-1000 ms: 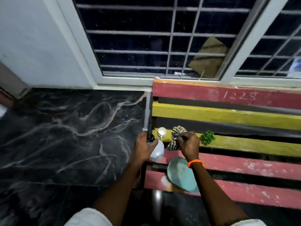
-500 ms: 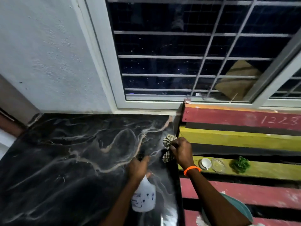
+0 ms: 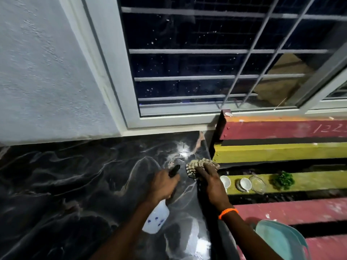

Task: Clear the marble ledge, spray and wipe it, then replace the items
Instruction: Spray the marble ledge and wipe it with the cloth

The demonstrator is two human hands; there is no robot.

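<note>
The black marble ledge (image 3: 75,184) with pale veins fills the lower left. My left hand (image 3: 162,184) grips a white spray bottle (image 3: 156,219) by its black nozzle head, which points toward the ledge's far right corner. My right hand (image 3: 211,181) presses a checked cloth (image 3: 195,167) onto the marble at its right edge. A wet, shiny patch (image 3: 183,152) lies just beyond the cloth. On a yellow slat of the bench (image 3: 309,182) sit two small white cups (image 3: 245,183), a glass dish (image 3: 258,183) and a small green plant (image 3: 281,180).
A painted slatted bench (image 3: 281,130) in red and yellow abuts the ledge's right side. A teal plate (image 3: 281,239) rests on its near slats. A barred window (image 3: 206,62) and a white wall (image 3: 37,72) stand behind the ledge.
Both hands came off the bench with the bottle and cloth and moved left onto the marble. The cloth now rests at the right edge, and a wet patch shows near the corner.
</note>
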